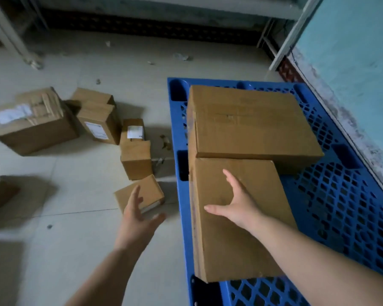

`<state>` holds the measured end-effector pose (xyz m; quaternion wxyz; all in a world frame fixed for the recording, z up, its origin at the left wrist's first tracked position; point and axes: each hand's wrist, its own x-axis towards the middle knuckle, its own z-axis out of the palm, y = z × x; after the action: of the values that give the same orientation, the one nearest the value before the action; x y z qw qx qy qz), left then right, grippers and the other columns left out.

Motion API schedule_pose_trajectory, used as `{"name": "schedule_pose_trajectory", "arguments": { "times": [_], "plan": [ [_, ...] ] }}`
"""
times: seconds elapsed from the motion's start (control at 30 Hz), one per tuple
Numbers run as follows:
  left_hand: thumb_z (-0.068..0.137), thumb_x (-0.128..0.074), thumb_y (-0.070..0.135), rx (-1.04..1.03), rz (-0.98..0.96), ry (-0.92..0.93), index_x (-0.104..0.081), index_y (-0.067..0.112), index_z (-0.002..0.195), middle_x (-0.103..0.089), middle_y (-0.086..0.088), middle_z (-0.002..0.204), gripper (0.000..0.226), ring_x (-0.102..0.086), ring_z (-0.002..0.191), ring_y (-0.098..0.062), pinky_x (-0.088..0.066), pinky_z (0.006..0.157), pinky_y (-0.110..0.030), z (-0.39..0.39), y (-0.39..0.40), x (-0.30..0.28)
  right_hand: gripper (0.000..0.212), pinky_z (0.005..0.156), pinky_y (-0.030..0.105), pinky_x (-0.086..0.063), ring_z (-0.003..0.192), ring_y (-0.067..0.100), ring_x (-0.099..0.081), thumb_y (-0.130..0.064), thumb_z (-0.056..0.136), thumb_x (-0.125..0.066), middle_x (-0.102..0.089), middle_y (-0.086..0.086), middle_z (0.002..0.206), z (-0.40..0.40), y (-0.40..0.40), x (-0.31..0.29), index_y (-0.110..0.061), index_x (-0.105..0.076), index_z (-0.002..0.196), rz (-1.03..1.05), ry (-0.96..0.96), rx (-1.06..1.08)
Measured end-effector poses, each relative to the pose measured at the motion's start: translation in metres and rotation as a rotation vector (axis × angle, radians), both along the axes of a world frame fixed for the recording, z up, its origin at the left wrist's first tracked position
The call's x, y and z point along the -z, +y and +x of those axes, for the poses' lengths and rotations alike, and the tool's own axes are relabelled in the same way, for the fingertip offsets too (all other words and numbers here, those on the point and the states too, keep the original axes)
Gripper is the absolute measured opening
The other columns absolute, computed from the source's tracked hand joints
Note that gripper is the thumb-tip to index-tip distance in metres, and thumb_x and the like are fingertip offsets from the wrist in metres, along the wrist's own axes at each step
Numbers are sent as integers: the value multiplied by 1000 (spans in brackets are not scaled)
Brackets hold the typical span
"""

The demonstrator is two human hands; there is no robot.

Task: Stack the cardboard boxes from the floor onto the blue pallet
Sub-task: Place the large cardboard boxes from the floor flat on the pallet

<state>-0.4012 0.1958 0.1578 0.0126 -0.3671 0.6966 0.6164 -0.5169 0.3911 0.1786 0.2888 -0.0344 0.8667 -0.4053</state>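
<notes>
While my right hand point(237, 204) rests flat on the near box point(237, 219), my empty, spread left hand point(137, 215) could fumble the small box point(142, 194), being blurred mid-reach.

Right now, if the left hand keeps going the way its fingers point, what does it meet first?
Probably the small flat cardboard box on the floor just beyond the open left hand; depth is unclear.

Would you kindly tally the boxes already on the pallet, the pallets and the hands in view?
Boxes on pallet: 2, far box and near box
Pallet: 1
Hands: 2, left hand and right hand
Total: 5
</notes>
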Motion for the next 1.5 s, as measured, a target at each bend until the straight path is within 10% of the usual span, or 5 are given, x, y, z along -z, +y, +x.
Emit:
{"name": "schedule_pose_trajectory", "arguments": {
  "times": [0.57,0.77,1.1,1.5],
  "plan": [
    [72,-76,11,-601,-148,-139,-42,25,134,-52,-9,118,72,-51,96,-20,-41,85,-30,328,-355,-111,110,103,27,-25,138,18,-25,-28,60,-86,-27,1,152,182,-443,-90,-29,-20,147,-115,14,-644],
    [71,-76,16,-765,-92,-231,-39,27,136,-49,-11,131,76,-49,115,-27,-41,96,-40,436,-399,-96,110,96,23,-31,137,20,-27,-34,57,-87,-27,1,152,266,-547,-82,-33,-22,145,-43,36,-829],
    [71,-73,28,-709,-179,-498,-31,31,140,-42,-2,141,81,-42,127,-20,-38,100,-36,508,-486,14,111,109,36,-28,138,21,-27,-40,58,-86,-25,2,151,365,-647,63,-29,-19,146,138,-184,-987],
    [64,-81,34,-674,-164,-611,-32,21,141,-39,-13,142,93,-37,130,-31,-32,107,-43,569,-542,217,112,107,36,-33,133,26,-36,-37,64,-84,-30,8,149,459,-636,279,-14,-13,147,388,-371,-680]
  ]
}}
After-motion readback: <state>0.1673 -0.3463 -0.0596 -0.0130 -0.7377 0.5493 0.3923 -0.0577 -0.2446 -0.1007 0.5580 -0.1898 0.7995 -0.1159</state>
